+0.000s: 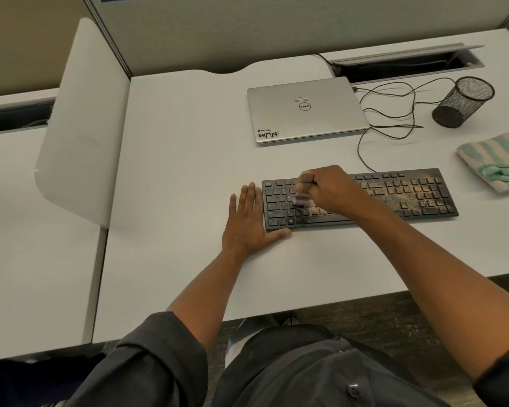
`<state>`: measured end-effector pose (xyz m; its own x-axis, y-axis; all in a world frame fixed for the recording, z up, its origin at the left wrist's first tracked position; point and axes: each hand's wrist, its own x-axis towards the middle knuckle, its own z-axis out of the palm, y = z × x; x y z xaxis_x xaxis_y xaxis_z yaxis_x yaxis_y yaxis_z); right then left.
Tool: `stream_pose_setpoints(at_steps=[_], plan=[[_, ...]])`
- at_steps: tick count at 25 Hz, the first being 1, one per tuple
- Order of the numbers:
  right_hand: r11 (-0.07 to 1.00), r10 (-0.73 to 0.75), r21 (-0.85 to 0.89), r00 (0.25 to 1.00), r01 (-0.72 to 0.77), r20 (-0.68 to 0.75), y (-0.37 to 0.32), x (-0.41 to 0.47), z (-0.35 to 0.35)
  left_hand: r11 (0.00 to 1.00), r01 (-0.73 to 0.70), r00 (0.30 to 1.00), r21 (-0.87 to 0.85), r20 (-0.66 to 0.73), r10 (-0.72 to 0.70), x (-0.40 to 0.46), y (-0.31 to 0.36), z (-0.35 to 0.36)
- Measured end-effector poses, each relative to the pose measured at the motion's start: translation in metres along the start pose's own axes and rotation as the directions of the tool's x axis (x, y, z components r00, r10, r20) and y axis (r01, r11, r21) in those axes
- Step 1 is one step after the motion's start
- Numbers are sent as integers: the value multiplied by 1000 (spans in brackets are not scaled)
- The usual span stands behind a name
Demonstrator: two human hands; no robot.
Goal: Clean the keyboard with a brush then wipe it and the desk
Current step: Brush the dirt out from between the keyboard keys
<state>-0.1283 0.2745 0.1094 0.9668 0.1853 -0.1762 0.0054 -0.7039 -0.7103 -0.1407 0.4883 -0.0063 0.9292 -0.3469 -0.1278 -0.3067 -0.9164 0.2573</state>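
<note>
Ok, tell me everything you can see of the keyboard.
The keyboard is a black, full-size, plastic-looking board lying flat near the front of the white desk, long side toward the person. Tan dust covers its middle and right keys; the left end looks cleaner. A thin black cable leaves its back edge. The left hand rests flat against its left end, and the right hand holds a brush on the keys.

1. My right hand [328, 188] grips the brush [303, 190], bristles down on the keyboard [394, 198], whose right half is dusty.
2. My left hand [247, 221] lies flat on the bench [188, 171], touching the keyboard's left end.
3. A striped cloth [495, 160] lies at the bench's right edge.
</note>
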Motion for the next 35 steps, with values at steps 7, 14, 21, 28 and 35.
stream_pose_setpoints(at_steps=[7, 14, 21, 28, 35], plan=[[999, -22, 46, 996, 26, -90, 10, -10, 12, 1000, -4, 1000, 8, 2, 4, 0, 0, 1], [980, 19, 200, 997, -3, -74, 11, -3, 22, 1000, -5, 1000, 18, 11, 5, -1, 1, -1], [984, -73, 135, 957, 114, -281, 10, -20, 20, 1000, -7, 1000, 9, 23, 7, -1, 1, -2], [997, -71, -38, 841, 61, -537, 21, -36, 50, 1000, -18, 1000, 17, 26, 17, -1, 0, -4], [987, -151, -107, 895, 117, -420, 11, -37, 89, 999, -33, 999, 8, 21, 33, 0, -2, -4]])
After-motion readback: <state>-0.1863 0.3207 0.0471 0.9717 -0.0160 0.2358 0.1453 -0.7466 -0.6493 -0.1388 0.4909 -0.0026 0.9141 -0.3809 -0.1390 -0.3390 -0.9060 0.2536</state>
